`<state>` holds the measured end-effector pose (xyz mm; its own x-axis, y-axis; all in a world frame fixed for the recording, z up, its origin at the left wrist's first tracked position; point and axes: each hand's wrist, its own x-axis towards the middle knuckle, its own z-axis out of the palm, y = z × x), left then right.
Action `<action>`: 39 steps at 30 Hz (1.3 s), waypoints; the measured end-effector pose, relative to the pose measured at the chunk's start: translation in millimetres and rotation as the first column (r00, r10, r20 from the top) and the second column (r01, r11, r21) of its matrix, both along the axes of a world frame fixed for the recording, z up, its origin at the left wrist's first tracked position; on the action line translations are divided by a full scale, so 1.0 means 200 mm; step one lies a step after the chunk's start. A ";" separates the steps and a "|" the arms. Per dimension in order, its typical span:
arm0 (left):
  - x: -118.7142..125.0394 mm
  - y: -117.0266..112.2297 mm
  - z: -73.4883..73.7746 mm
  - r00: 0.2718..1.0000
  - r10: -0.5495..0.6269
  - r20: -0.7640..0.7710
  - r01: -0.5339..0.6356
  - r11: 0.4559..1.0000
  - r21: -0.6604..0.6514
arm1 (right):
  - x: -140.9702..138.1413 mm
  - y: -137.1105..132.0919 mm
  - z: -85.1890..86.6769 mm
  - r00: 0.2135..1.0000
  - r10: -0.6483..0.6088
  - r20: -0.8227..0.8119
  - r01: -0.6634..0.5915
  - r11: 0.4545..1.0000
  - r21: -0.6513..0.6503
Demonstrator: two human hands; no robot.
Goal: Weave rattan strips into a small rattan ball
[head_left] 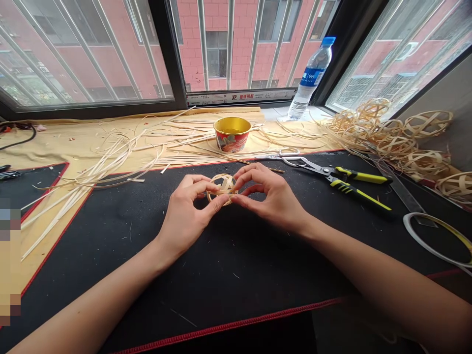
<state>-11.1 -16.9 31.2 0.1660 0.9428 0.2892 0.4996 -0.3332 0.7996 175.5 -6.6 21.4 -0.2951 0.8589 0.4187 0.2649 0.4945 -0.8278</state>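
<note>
Both hands meet over the black mat (147,255) near its middle. Between them is a small woven ball of pale bamboo strips (222,187). My left hand (188,209) pinches its left side with thumb and fingers closed on it. My right hand (269,194) grips its right side, fingertips curled over the top. The ball is held just above the mat, partly hidden by my fingers.
Loose bamboo strips (110,157) spread over the yellow cloth at the left and back. A yellow-rimmed paper bowl (232,132) stands behind the hands. Yellow-handled shears (339,179) lie to the right, a tape ring (438,236) beyond them. Several finished woven balls (398,137) pile at the right. A water bottle (311,78) stands at the window.
</note>
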 end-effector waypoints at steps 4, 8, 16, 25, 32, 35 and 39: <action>0.00 0.01 -0.01 0.999 0.006 0.052 -0.003 0.999 -0.044 | 0.00 0.00 -0.01 1.000 -0.019 0.009 0.019 0.999 -0.027; 0.00 0.00 0.00 0.999 0.016 0.034 -0.015 0.999 -0.031 | 0.00 0.00 -0.01 0.998 0.013 0.057 -0.013 1.000 -0.003; 0.01 -0.01 0.02 0.996 0.016 -0.088 -0.006 0.994 0.112 | -0.01 0.00 -0.02 0.997 0.029 0.066 -0.027 0.999 -0.033; 0.01 -0.02 0.02 0.994 0.009 -0.113 0.005 0.992 0.124 | -0.02 0.00 -0.02 1.000 0.020 0.022 -0.018 0.997 -0.079; 0.01 -0.01 0.02 0.990 -0.004 -0.143 0.024 0.990 0.142 | -0.03 0.00 -0.03 1.000 0.030 0.005 -0.029 0.995 -0.092; 0.01 -0.02 0.02 0.986 -0.007 -0.165 0.036 0.985 0.169 | -0.03 0.00 -0.03 1.000 0.025 0.000 -0.025 0.996 -0.085; 0.01 -0.02 0.02 0.985 -0.009 -0.175 0.039 0.985 0.170 | -0.03 -0.01 -0.03 1.000 0.024 -0.006 -0.025 0.996 -0.086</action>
<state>-9.6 -20.4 36.0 0.2497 0.8763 0.4119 0.6154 -0.4721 0.6312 168.7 -7.6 15.8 -0.3146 0.8844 0.3448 0.2491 0.4274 -0.8690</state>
